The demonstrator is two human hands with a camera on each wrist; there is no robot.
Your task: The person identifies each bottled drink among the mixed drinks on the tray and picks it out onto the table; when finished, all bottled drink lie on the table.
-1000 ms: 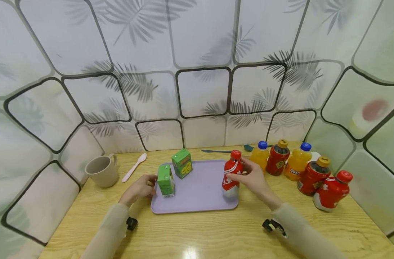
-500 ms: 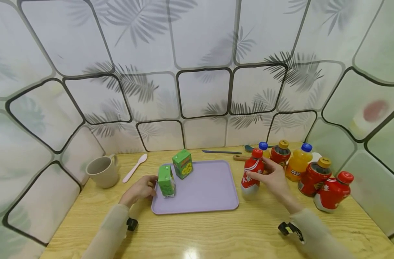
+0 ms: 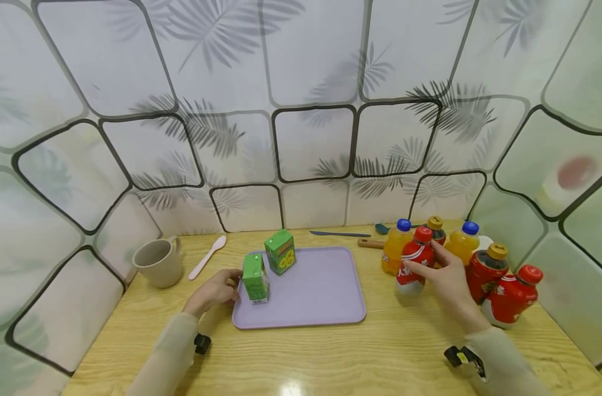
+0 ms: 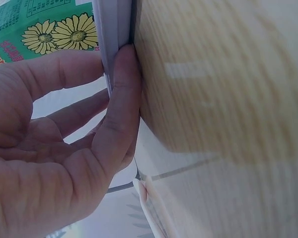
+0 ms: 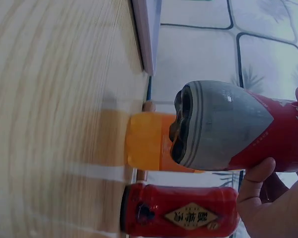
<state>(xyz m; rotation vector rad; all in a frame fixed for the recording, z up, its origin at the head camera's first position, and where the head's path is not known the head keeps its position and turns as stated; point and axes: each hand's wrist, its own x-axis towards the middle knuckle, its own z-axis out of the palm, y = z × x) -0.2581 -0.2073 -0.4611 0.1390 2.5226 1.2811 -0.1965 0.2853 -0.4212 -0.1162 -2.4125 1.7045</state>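
Observation:
On the table lies a lilac tray [image 3: 316, 286] with two green juice cartons standing on it, the nearer one [image 3: 255, 279] at its left edge and the other [image 3: 280, 252] behind. My left hand [image 3: 215, 292] pinches the tray's left rim between thumb and finger, clearest in the left wrist view. My right hand [image 3: 445, 278] grips a red bottle [image 3: 414, 263] with a red cap, right of the tray. In the right wrist view, the bottle's grey base [image 5: 208, 126] shows apart from the tabletop, beside an orange drink bottle [image 5: 148, 141] and a dark red bottle [image 5: 188, 210].
Several bottles crowd the right side, among them a gold-capped one [image 3: 486, 269] and another red one [image 3: 511, 297]. A grey mug [image 3: 158, 263] and a pink spoon [image 3: 208, 257] lie left. A dark knife [image 3: 339, 234] and a wooden handle [image 3: 370, 243] are at the back.
My right hand has carried the red bottle from above the tray's right end rightward to beside the other bottles. The left hand has stayed at the tray's rim.

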